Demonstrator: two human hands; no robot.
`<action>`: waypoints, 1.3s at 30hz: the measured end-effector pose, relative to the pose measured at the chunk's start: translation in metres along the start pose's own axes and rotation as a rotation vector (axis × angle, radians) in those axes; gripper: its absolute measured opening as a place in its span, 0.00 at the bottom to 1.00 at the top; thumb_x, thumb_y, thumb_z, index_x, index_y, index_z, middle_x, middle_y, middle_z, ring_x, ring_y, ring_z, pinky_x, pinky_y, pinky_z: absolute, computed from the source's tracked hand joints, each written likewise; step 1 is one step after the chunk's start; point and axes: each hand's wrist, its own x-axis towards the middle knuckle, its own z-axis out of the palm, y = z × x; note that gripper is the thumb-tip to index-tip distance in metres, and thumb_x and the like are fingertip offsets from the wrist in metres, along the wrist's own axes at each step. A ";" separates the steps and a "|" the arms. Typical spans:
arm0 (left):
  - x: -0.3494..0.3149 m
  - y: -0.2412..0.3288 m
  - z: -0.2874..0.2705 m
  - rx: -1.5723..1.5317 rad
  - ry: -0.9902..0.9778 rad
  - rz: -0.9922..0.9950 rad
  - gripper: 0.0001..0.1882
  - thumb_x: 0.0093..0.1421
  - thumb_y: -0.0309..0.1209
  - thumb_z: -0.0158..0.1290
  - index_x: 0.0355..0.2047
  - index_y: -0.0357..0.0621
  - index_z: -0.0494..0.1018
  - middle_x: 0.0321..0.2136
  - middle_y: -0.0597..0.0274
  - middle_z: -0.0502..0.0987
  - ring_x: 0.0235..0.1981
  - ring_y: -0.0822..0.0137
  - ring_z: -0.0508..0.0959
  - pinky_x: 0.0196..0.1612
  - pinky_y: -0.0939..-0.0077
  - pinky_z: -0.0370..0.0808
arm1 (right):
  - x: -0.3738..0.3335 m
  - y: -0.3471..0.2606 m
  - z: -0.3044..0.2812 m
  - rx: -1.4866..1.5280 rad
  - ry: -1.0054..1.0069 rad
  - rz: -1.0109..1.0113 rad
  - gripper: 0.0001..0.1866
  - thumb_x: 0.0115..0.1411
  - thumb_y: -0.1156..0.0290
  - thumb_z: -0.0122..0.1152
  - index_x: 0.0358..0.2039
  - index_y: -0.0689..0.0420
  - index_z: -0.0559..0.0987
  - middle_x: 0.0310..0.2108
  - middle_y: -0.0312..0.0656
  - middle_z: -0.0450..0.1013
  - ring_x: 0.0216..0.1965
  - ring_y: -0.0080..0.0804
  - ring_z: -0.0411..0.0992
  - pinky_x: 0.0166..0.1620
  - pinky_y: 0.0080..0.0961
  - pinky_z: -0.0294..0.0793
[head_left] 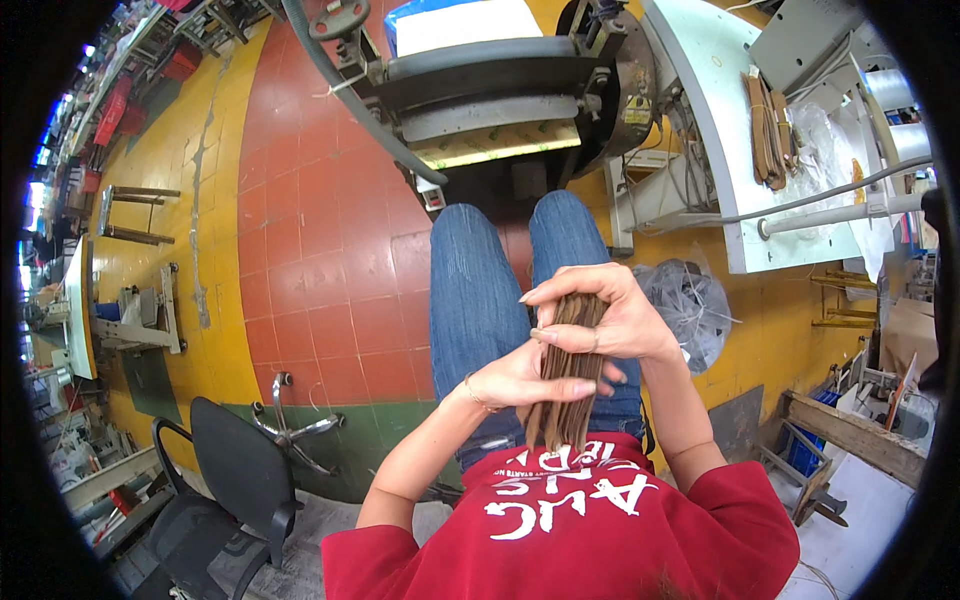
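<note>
A thick stack of thin brown strips (pixel 566 375), their material hard to make out, stands on edge in front of my red shirt, above my lap. My right hand (pixel 598 312) wraps round its far part, thumb across the top and fingers along the sides. Lower down, my left hand (pixel 530 380) grips the near part, with its thumb laid over the strips and fingertips showing at the right side. At the near end the strips fan slightly apart.
Ahead stands a roller machine (pixel 490 100) with a yellowish sheet (pixel 500 143) below its roller. A pale table (pixel 715 110) at right bears brown bundles (pixel 768 130) and clear plastic. A plastic bag (pixel 688 310) lies below. An office chair (pixel 240 480) stands at left.
</note>
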 end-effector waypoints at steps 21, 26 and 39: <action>0.016 0.004 0.008 0.180 -0.007 -0.069 0.34 0.51 0.35 0.61 0.55 0.32 0.61 0.50 0.45 0.70 0.53 0.54 0.70 0.57 0.59 0.68 | -0.001 -0.035 -0.008 -0.112 -0.066 -0.218 0.19 0.48 0.74 0.61 0.44 0.59 0.77 0.25 0.38 0.74 0.27 0.25 0.72 0.34 0.23 0.73; 0.021 0.002 0.019 0.347 0.136 -0.044 0.31 0.56 0.35 0.58 0.56 0.32 0.61 0.53 0.46 0.67 0.56 0.55 0.67 0.58 0.62 0.64 | 0.003 -0.039 -0.016 -0.132 -0.017 -0.177 0.18 0.48 0.74 0.61 0.42 0.59 0.77 0.26 0.38 0.75 0.28 0.24 0.73 0.35 0.22 0.72; 0.016 0.094 0.005 0.577 0.504 0.000 0.21 0.47 0.26 0.66 0.42 0.33 0.73 0.44 0.59 0.73 0.46 0.68 0.73 0.47 0.74 0.72 | 0.056 -0.112 -0.042 -0.274 -0.064 -0.372 0.17 0.49 0.76 0.61 0.41 0.61 0.78 0.30 0.43 0.75 0.32 0.30 0.74 0.37 0.24 0.73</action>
